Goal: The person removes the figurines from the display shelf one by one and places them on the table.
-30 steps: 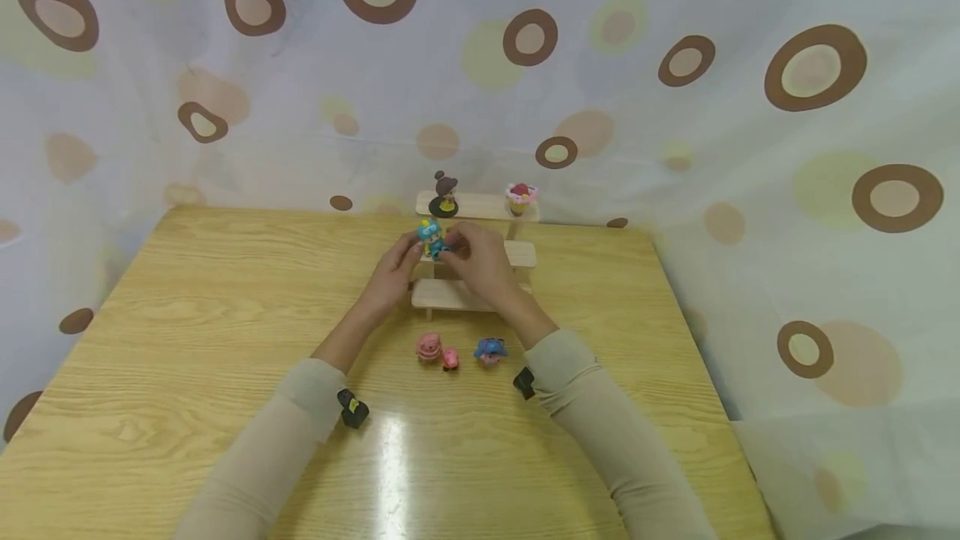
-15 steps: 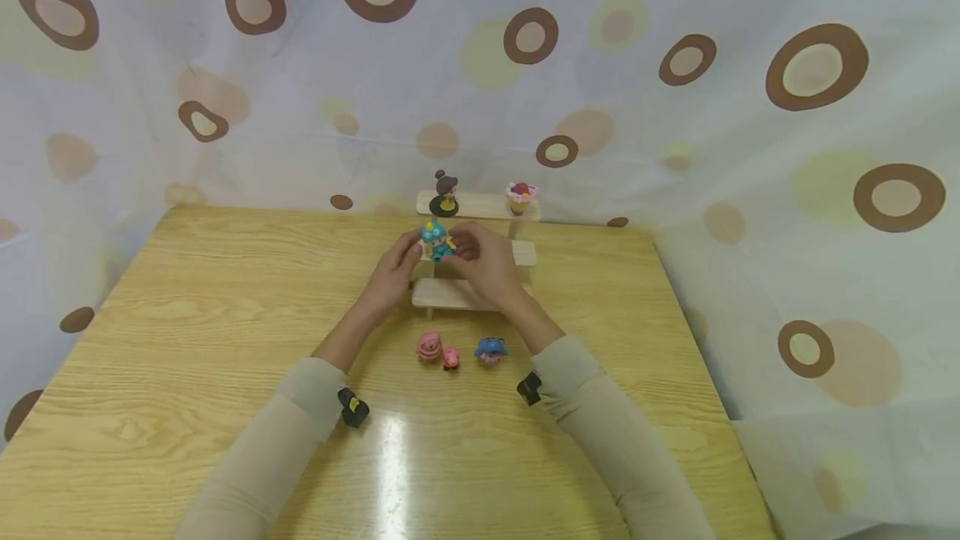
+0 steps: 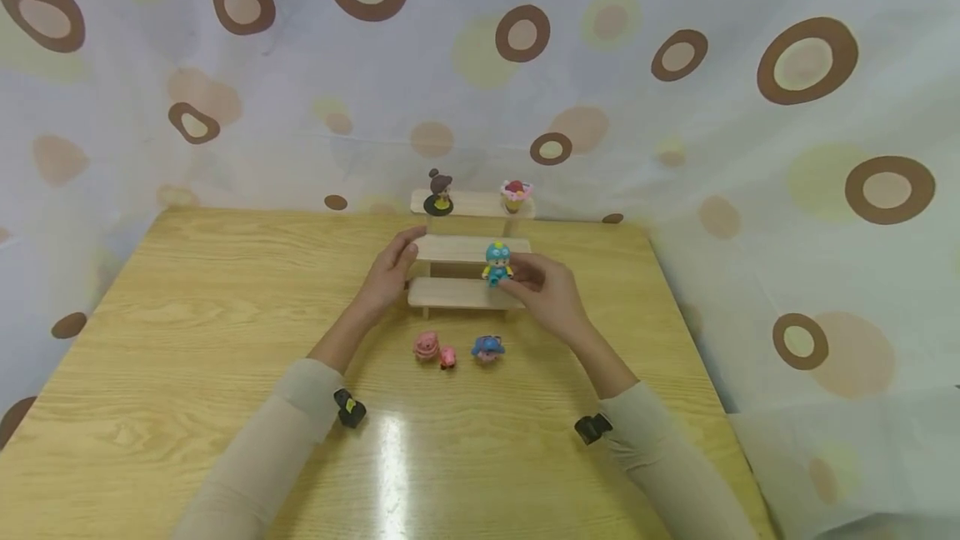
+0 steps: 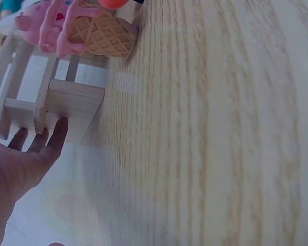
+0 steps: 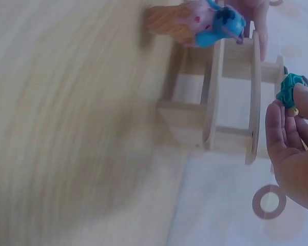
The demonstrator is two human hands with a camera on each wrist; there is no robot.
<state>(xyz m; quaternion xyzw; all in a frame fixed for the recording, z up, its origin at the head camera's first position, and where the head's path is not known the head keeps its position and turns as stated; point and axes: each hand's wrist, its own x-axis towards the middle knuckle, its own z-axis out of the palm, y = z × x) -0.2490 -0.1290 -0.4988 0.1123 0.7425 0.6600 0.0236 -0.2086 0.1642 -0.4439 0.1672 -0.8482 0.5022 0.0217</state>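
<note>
My right hand (image 3: 551,294) pinches a small toy figurine (image 3: 497,265) with a teal cap, yellow sleeves and a teal outfit. It holds the figurine upright in front of the right part of a three-tier wooden display stand (image 3: 453,294). In the right wrist view, thumb and fingers hold the figurine (image 5: 290,89) from both sides. My left hand (image 3: 386,277) is at the stand's left end, and in the left wrist view its extended fingertips (image 4: 57,134) touch the stand's side panel (image 4: 74,100).
On the top tier stand a brown-haired figurine (image 3: 440,192) and an ice-cream-cone toy (image 3: 514,195). In front of the stand, a pink cone toy (image 3: 427,346), a small pink-and-red figure (image 3: 447,357) and a blue-topped cone toy (image 3: 488,348) stand on the wooden table (image 3: 225,315). A patterned curtain (image 3: 450,90) hangs behind.
My right hand has carried the teal figurine away from my left hand, to the right and slightly toward me. My left hand stays at the stand's left end.
</note>
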